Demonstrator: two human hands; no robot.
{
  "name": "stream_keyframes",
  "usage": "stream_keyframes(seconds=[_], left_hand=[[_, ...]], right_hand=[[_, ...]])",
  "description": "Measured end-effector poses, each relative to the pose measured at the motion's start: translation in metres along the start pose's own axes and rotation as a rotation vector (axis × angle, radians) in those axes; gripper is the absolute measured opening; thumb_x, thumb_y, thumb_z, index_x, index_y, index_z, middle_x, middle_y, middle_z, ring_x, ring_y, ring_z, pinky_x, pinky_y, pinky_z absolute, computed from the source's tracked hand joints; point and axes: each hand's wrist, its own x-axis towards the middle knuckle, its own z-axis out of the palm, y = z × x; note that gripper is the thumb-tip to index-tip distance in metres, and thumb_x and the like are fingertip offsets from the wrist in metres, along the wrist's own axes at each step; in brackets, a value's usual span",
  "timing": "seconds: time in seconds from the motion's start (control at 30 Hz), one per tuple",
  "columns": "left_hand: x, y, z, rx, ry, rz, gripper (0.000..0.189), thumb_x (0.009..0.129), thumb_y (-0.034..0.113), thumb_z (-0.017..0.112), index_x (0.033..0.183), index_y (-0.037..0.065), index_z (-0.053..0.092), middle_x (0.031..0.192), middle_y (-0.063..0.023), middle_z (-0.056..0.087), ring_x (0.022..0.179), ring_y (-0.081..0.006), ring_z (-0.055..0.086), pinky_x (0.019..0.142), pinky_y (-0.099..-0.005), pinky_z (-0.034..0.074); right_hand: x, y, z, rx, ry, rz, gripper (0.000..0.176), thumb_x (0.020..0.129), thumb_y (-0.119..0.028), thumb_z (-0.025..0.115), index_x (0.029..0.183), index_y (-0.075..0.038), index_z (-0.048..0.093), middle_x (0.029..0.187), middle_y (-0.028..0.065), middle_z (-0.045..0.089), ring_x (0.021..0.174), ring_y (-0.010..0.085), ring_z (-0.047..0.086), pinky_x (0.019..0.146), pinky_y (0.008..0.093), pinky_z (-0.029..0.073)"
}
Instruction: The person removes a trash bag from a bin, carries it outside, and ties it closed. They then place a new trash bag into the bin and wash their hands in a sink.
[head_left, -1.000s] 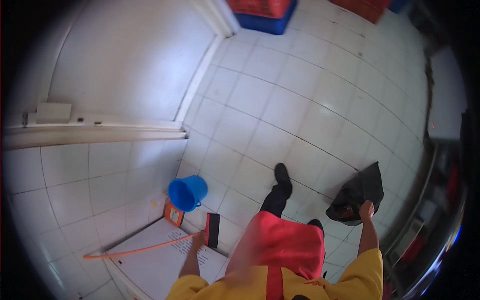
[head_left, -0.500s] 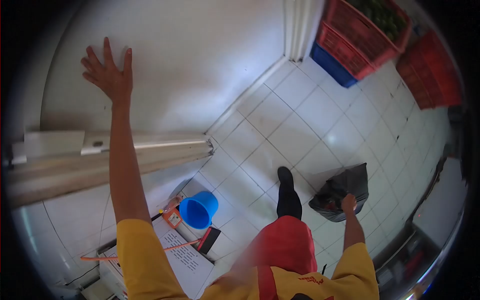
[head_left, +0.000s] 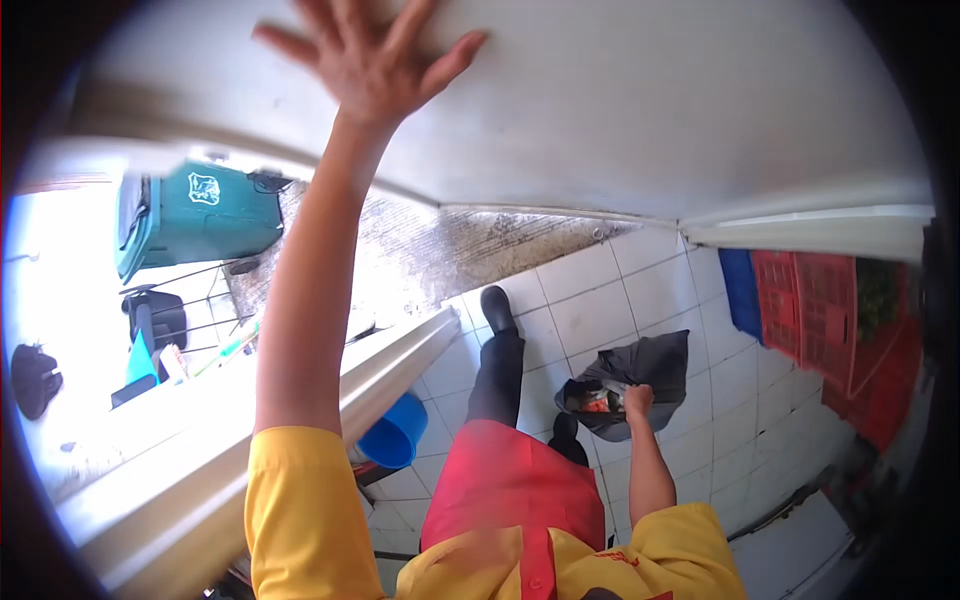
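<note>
My left hand (head_left: pixel 375 65) lies spread, palm against the white door (head_left: pixel 600 110) at the top of the view, its fingers apart. Low on the right, my right hand (head_left: pixel 638 400) is closed on the rim of a black plastic bag (head_left: pixel 655 375). The bag hangs near the tiled floor, its mouth partly open, with orange and white contents showing inside. The door stands open, with rough ground visible beyond it.
Outside at the left stands a green wheeled bin (head_left: pixel 210 220). A blue bucket (head_left: pixel 395 432) sits behind the door frame (head_left: pixel 400 365). Red crates (head_left: pixel 825 310) with greens and a blue crate (head_left: pixel 740 290) are at the right.
The door has swung open under my left hand, bringing the outdoors and green bin into view. My right hand still holds the bag, whose contents now show more. One foot has stepped forward.
</note>
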Motion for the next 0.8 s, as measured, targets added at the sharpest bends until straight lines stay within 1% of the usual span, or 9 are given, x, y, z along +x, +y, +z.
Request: stream_keyframes(seconds=[0.13, 0.17, 0.23, 0.27, 0.33, 0.4, 0.5, 0.77, 0.8], left_hand=[[0.012, -0.002, 0.102, -0.202, -0.272, -0.088, 0.063, 0.077, 0.069, 0.022, 0.133, 0.04, 0.019, 0.143, -0.0113, -0.001, 0.131, -0.0345, -0.005, 0.096, -0.061, -0.014], [0.017, 0.0, 0.133, -0.301, -0.24, -0.099, 0.061, 0.077, 0.068, 0.022, 0.132, 0.043, 0.017, 0.144, -0.0087, -0.002, 0.13, -0.0349, -0.005, 0.096, -0.0624, -0.01], [0.025, 0.004, 0.172, -0.381, -0.445, -0.08, 0.062, 0.078, 0.065, 0.026, 0.134, 0.042, 0.008, 0.144, -0.0058, -0.009, 0.13, -0.0339, -0.009, 0.096, -0.0662, 0.002], [0.027, 0.018, 0.199, -0.461, -0.329, -0.126, 0.062, 0.08, 0.062, 0.027, 0.134, 0.041, 0.006, 0.144, -0.0058, -0.009, 0.13, -0.0342, -0.01, 0.097, -0.0646, 0.003], [0.032, 0.039, 0.22, -0.347, -0.26, -0.23, 0.064, 0.07, 0.068, 0.042, 0.128, 0.041, 0.033, 0.142, -0.0068, 0.016, 0.131, -0.0352, 0.005, 0.099, -0.0625, 0.0], [0.049, 0.049, 0.241, -0.845, -0.331, -0.422, 0.068, 0.067, 0.059, 0.055, 0.128, 0.04, 0.032, 0.142, -0.0015, 0.014, 0.131, -0.0327, 0.005, 0.1, -0.0623, 0.007], [0.059, 0.06, 0.284, -1.004, -0.404, -0.496, 0.077, 0.061, 0.047, 0.069, 0.129, 0.035, 0.034, 0.142, -0.0047, 0.012, 0.13, -0.0376, 0.006, 0.096, -0.0633, 0.019], [0.077, 0.084, 0.366, -1.112, -0.578, -0.377, 0.083, 0.062, 0.056, 0.064, 0.132, 0.041, 0.022, 0.143, -0.0006, 0.007, 0.131, -0.0314, 0.002, 0.098, -0.0639, 0.014], [0.077, 0.089, 0.377, -1.129, -0.546, -0.347, 0.082, 0.062, 0.055, 0.064, 0.131, 0.041, 0.023, 0.143, 0.0003, 0.008, 0.131, -0.0301, 0.003, 0.097, -0.0648, 0.013]], right_hand=[[0.013, -0.123, 0.011, -0.071, 0.022, -0.162, 0.027, 0.075, -0.015, 0.048, 0.075, 0.01, 0.059, 0.081, 0.0296, 0.057, 0.082, 0.0417, 0.056, 0.073, 0.0451, 0.043], [0.01, -0.166, 0.009, -0.011, -0.019, -0.146, 0.027, 0.076, -0.015, 0.047, 0.076, 0.01, 0.059, 0.081, 0.0291, 0.057, 0.083, 0.0415, 0.056, 0.073, 0.0447, 0.043], [-0.013, -0.233, 0.009, 0.045, -0.077, -0.11, 0.027, 0.077, -0.016, 0.048, 0.077, 0.009, 0.058, 0.083, 0.0289, 0.057, 0.086, 0.0414, 0.055, 0.073, 0.0439, 0.042], [-0.011, -0.261, 0.014, 0.065, -0.087, -0.105, 0.027, 0.078, -0.016, 0.049, 0.079, 0.009, 0.057, 0.085, 0.0291, 0.057, 0.088, 0.0416, 0.054, 0.073, 0.0435, 0.041], [-0.016, -0.312, 0.023, 0.079, -0.09, -0.098, 0.027, 0.077, -0.015, 0.047, 0.078, 0.009, 0.059, 0.083, 0.0292, 0.057, 0.085, 0.0403, 0.056, 0.072, 0.0433, 0.043], [-0.005, -0.337, 0.053, 0.374, -0.252, -0.002, 0.031, 0.08, -0.019, 0.048, 0.087, 0.01, 0.058, 0.091, 0.0288, 0.057, 0.09, 0.0378, 0.055, 0.076, 0.0414, 0.042], [0.023, -0.404, 0.091, 0.513, -0.356, 0.0, 0.029, 0.081, -0.019, 0.048, 0.087, 0.008, 0.057, 0.091, 0.0239, 0.057, 0.088, 0.0315, 0.054, 0.075, 0.0394, 0.042], [0.054, -0.626, 0.128, 0.505, -0.49, -0.23, 0.023, 0.083, -0.018, 0.049, 0.088, 0.003, 0.056, 0.09, 0.0126, 0.057, 0.083, 0.0167, 0.05, 0.072, 0.0347, 0.04], [0.043, -0.657, 0.11, 0.663, -0.618, -0.202, 0.024, 0.083, -0.019, 0.049, 0.092, 0.003, 0.054, 0.091, 0.0125, 0.056, 0.084, 0.0167, 0.049, 0.073, 0.0336, 0.039]])
